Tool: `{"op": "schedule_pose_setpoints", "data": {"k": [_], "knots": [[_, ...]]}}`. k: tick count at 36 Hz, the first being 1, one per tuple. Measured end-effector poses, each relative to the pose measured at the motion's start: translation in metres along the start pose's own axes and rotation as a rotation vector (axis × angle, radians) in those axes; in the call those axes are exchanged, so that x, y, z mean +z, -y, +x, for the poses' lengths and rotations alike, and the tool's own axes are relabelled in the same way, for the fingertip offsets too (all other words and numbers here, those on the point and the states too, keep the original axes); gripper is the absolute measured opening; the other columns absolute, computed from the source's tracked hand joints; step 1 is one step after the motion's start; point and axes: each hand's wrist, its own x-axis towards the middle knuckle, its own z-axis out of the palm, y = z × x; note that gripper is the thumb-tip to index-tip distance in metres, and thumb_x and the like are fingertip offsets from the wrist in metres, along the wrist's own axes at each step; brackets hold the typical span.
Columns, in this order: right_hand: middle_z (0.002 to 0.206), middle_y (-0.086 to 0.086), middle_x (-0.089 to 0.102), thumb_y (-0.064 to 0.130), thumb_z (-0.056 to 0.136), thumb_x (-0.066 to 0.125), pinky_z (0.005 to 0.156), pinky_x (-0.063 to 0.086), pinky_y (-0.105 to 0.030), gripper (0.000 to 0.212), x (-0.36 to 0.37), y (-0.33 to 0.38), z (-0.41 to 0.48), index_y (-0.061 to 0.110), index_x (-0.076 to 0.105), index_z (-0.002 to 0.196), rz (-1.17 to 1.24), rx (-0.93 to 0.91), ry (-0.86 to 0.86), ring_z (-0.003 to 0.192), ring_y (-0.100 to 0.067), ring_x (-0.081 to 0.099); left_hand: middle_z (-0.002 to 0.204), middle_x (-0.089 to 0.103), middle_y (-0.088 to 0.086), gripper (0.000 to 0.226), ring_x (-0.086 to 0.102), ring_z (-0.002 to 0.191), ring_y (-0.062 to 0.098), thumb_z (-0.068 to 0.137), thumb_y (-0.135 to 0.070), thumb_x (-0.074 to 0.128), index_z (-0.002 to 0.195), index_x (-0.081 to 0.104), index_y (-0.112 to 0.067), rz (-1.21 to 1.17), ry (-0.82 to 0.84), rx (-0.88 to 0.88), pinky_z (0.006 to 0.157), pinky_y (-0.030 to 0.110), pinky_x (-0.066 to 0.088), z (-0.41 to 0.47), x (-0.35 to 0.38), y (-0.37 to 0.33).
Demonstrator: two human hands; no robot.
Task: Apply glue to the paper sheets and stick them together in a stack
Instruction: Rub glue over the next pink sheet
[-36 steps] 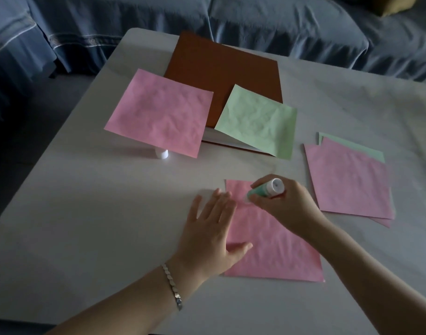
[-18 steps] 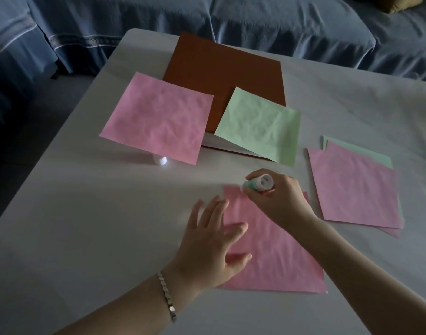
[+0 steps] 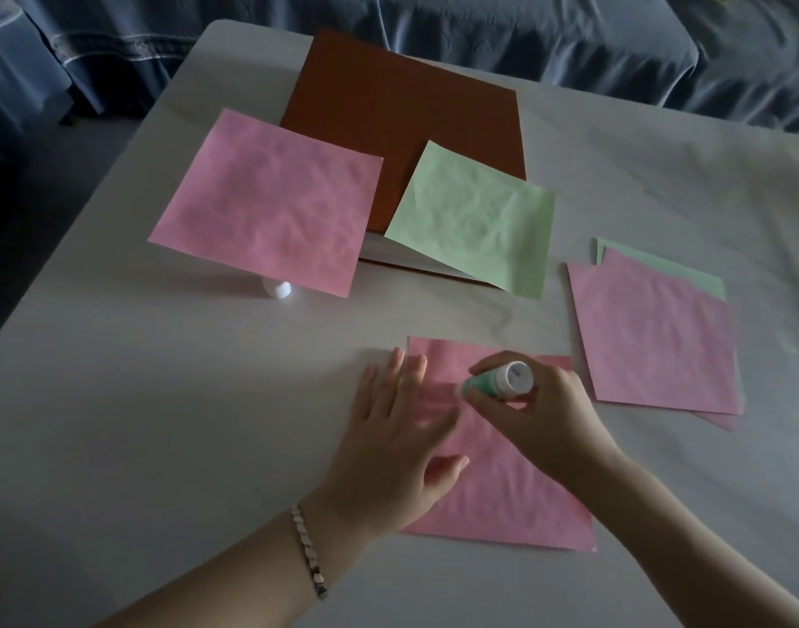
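Observation:
A pink paper sheet (image 3: 501,496) lies flat on the white table in front of me. My left hand (image 3: 397,446) presses on its left edge with the fingers spread and straight. My right hand (image 3: 538,410) grips a green and white glue stick (image 3: 497,383), tip down on the upper part of that sheet. To the right sits a small stack of pink and green sheets (image 3: 655,337). Further back a loose pink sheet (image 3: 270,201) and a loose green sheet (image 3: 474,219) lean on a brown folder.
The brown folder (image 3: 402,111) lies at the back of the white table (image 3: 162,423). A small white cap (image 3: 277,290) stands under the raised pink sheet. A sofa with a blue cover (image 3: 524,34) runs behind the table. The table's left edge drops to dark floor.
My right hand has dragged the glue stick down and left across the top of the pink sheet. My left hand has shifted slightly on the sheet's left edge.

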Motion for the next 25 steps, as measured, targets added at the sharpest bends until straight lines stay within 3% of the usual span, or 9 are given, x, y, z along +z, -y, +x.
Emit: {"op": "schedule_pose_setpoints", "data": {"k": [3, 9, 14, 17, 23, 25], "knots": [[0.070, 0.012, 0.067, 0.018, 0.074, 0.075, 0.056, 0.043, -0.005, 0.011, 0.001, 0.000, 0.007, 0.023, 0.067, 0.081, -0.030, -0.031, -0.013, 0.067, 0.003, 0.061, 0.137, 0.044, 0.027, 0.038, 0.034, 0.131, 0.046, 0.082, -0.050, 0.046, 0.110, 0.063, -0.030, 0.005, 0.022, 0.007, 0.104, 0.062, 0.030, -0.001, 0.001, 0.000], [0.066, 0.015, 0.062, 0.018, 0.076, 0.074, 0.056, 0.041, -0.004, 0.010, 0.005, 0.002, 0.030, 0.021, 0.067, 0.083, -0.026, -0.011, -0.122, 0.063, 0.004, 0.058, 0.138, 0.042, 0.030, 0.039, 0.036, 0.130, 0.046, 0.084, -0.048, 0.046, 0.117, 0.063, -0.036, -0.023, 0.025, -0.021, 0.104, 0.063, 0.029, 0.000, 0.000, -0.001], [0.069, 0.015, 0.065, 0.021, 0.076, 0.074, 0.059, 0.047, -0.012, 0.012, -0.004, 0.001, 0.028, 0.028, 0.066, 0.081, 0.024, 0.027, -0.195, 0.064, -0.002, 0.062, 0.136, 0.044, 0.030, 0.039, 0.039, 0.130, 0.041, 0.085, -0.047, 0.045, 0.119, 0.062, -0.036, -0.023, 0.031, -0.017, 0.105, 0.061, 0.028, 0.001, -0.002, -0.002], [0.072, 0.009, 0.068, 0.020, 0.074, 0.076, 0.058, 0.049, -0.017, 0.013, -0.010, -0.004, 0.010, 0.027, 0.067, 0.080, 0.053, 0.038, -0.152, 0.064, -0.004, 0.062, 0.139, 0.041, 0.030, 0.039, 0.035, 0.133, 0.041, 0.084, -0.046, 0.045, 0.119, 0.062, -0.036, -0.029, 0.021, -0.016, 0.105, 0.061, 0.028, 0.002, 0.000, 0.000], [0.077, 0.013, 0.069, 0.019, 0.073, 0.076, 0.063, 0.050, -0.012, 0.014, -0.009, -0.013, -0.008, 0.029, 0.068, 0.080, 0.032, 0.027, -0.046, 0.071, 0.001, 0.064, 0.138, 0.040, 0.032, 0.046, 0.033, 0.133, 0.044, 0.086, -0.046, 0.044, 0.131, 0.044, -0.041, 0.003, 0.020, 0.003, 0.106, 0.061, 0.027, 0.003, 0.002, 0.002], [0.074, 0.010, 0.069, 0.019, 0.074, 0.076, 0.061, 0.050, -0.014, 0.012, -0.008, -0.013, -0.003, 0.026, 0.068, 0.080, 0.034, 0.022, -0.049, 0.068, -0.001, 0.063, 0.137, 0.041, 0.032, 0.044, 0.034, 0.133, 0.044, 0.085, -0.046, 0.045, 0.129, 0.049, -0.039, 0.008, 0.025, 0.002, 0.106, 0.062, 0.027, 0.003, 0.002, 0.002]]}}
